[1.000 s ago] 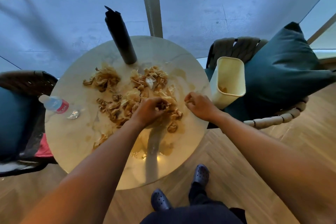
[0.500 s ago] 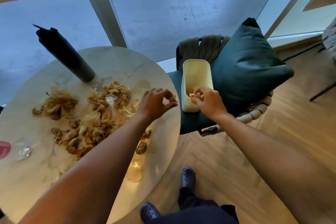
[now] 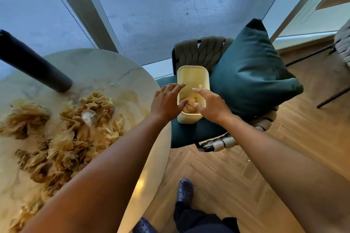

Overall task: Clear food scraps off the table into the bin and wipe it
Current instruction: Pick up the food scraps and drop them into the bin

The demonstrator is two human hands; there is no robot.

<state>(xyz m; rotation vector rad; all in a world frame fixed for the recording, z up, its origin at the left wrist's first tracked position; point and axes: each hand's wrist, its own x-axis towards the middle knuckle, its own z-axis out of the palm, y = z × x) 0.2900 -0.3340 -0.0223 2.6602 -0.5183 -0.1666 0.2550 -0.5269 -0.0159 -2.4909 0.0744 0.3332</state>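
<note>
- Head view: the left hand (image 3: 166,101) and the right hand (image 3: 211,104) are held over the mouth of the bin (image 3: 193,75), fingers spread wide, nothing gripped.
- Scraps (image 3: 189,107) are seen inside the bin, directly below the fingertips.
- The bin is stood on the chair (image 3: 191,134) just beside the table (image 3: 106,70), against the cushion (image 3: 251,73).
- Most scraps on the table (image 3: 75,132) are yet to be cleared; a dark tube (image 3: 32,62) stands near them.
- For a clean drop, the hands should be kept inside the rim until every piece has fallen; wiping is judged premature.
- No brand, label or writing can be read.
</note>
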